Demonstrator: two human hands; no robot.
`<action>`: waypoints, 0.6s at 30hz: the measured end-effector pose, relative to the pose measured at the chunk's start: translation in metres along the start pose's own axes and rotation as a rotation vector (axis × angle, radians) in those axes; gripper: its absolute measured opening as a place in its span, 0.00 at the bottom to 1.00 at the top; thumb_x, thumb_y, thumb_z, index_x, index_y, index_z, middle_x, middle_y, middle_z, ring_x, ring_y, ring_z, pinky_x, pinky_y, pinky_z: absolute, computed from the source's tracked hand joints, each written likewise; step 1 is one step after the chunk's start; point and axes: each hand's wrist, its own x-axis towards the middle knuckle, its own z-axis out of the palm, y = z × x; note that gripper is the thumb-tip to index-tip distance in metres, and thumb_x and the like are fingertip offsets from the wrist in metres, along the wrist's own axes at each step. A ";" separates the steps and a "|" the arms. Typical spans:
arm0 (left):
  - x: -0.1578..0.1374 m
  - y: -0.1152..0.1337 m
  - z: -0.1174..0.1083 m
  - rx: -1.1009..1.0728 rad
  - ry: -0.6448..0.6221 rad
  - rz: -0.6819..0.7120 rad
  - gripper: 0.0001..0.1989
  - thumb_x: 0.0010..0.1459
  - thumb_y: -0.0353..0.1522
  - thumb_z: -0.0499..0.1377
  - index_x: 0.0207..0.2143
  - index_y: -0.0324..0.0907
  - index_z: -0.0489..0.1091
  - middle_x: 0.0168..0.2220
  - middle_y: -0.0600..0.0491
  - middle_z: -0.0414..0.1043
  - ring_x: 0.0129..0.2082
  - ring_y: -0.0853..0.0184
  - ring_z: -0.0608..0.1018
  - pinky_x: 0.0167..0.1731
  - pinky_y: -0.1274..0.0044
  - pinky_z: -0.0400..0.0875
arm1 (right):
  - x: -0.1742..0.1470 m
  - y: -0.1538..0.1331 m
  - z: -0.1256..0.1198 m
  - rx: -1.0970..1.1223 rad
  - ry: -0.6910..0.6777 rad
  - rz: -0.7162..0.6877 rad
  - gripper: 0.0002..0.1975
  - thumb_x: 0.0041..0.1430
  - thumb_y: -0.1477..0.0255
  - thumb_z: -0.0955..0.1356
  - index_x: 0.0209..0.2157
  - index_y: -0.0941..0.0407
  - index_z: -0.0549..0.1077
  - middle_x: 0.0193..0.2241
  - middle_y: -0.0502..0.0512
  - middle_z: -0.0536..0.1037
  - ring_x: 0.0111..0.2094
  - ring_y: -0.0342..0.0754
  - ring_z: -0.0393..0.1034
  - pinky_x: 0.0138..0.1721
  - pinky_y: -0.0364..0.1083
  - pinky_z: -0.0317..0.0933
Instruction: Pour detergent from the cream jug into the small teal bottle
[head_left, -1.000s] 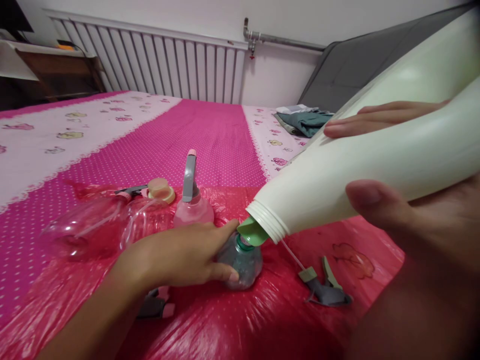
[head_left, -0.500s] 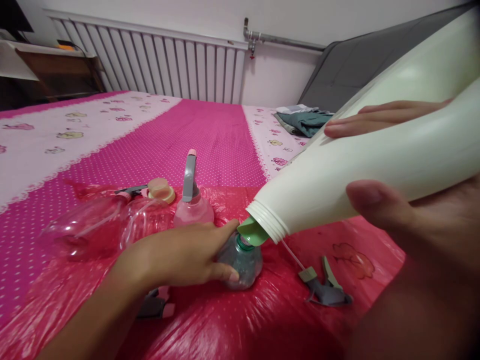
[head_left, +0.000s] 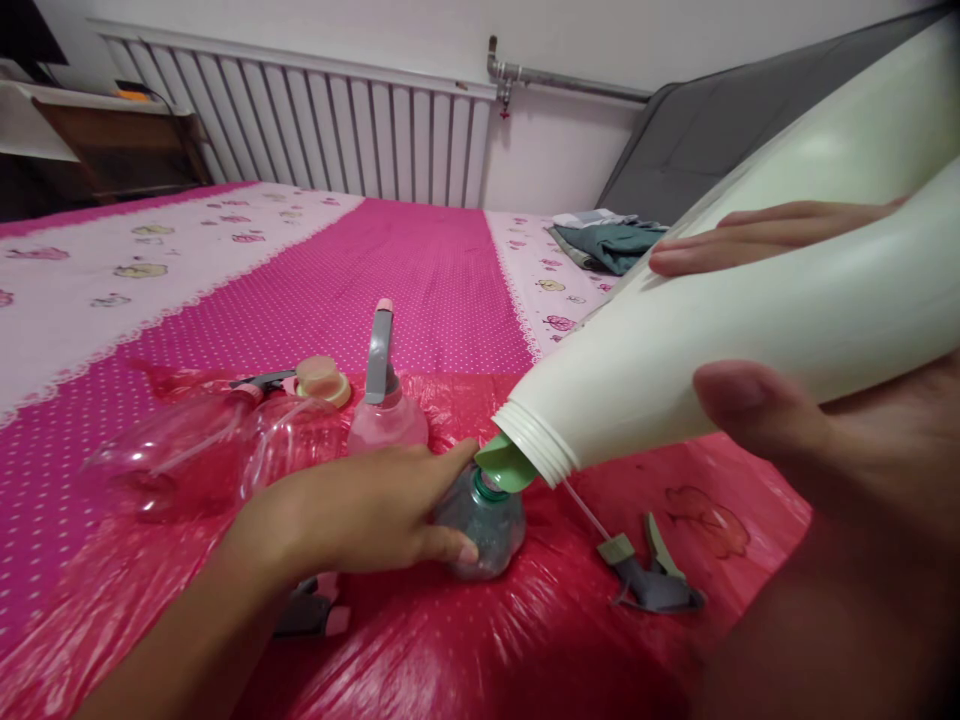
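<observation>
My left hand (head_left: 405, 500) is wrapped round a small clear green spray bottle (head_left: 491, 535) that stands with its neck uncapped. My right hand (head_left: 817, 420) grips a large pale detergent jug (head_left: 637, 370) through its handle area, tilted down to the left. The jug's green pouring spout (head_left: 506, 462) rests at or just over the bottle's mouth; whether liquid is flowing I cannot tell. To the right a grey-green spray trigger head (head_left: 652, 575) with a thin tube lies loose. Behind my left hand a pink spray bottle (head_left: 388, 415) stands upright with its grey trigger on.
A red plastic sheet (head_left: 465, 650) covers the near part of the bed. Clear pink bottles (head_left: 180, 455) lie at the left beside a cream cap (head_left: 321, 380). Another dark trigger head (head_left: 311, 610) sits under my left forearm. Folded clothes (head_left: 607, 243) lie at the back right.
</observation>
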 end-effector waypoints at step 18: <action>-0.001 0.002 -0.001 0.022 -0.005 -0.006 0.31 0.61 0.49 0.60 0.62 0.45 0.65 0.49 0.44 0.81 0.45 0.49 0.82 0.41 0.68 0.72 | 0.000 -0.002 0.000 0.022 -0.007 0.013 0.24 0.49 0.60 0.76 0.46 0.58 0.81 0.47 0.56 0.76 0.53 0.48 0.74 0.63 0.48 0.68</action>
